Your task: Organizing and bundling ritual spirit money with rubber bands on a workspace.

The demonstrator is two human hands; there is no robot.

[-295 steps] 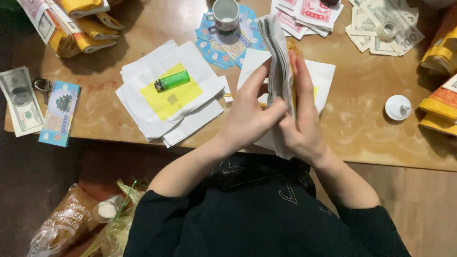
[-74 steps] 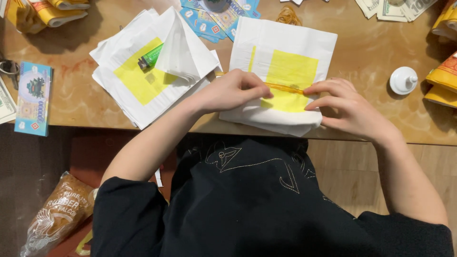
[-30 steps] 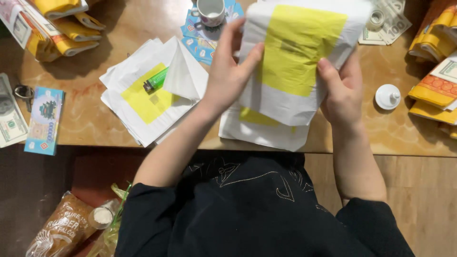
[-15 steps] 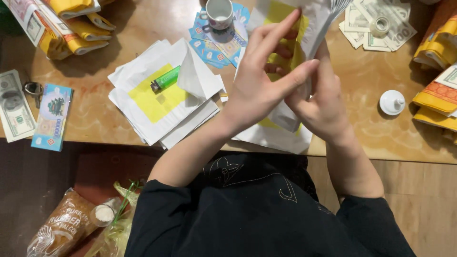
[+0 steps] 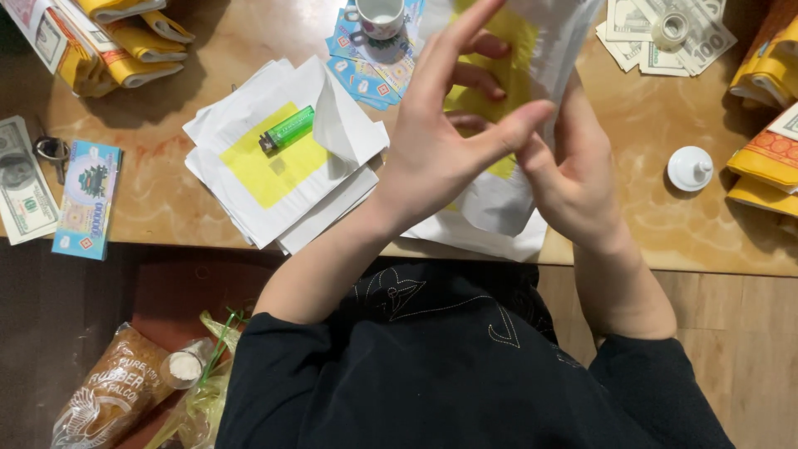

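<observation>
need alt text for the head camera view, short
Seen from above, a person's left hand and right hand hold up a white sheet with a yellow square over a wooden table. To the left, a green lighter lies on a stack of similar sheets.

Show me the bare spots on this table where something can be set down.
Bare table lies between the right hand and the white cap, and along the front edge below that cap. Another patch lies between the blue packet and the paper stack. The far edge is crowded: cup, banknotes, yellow bundles.
</observation>
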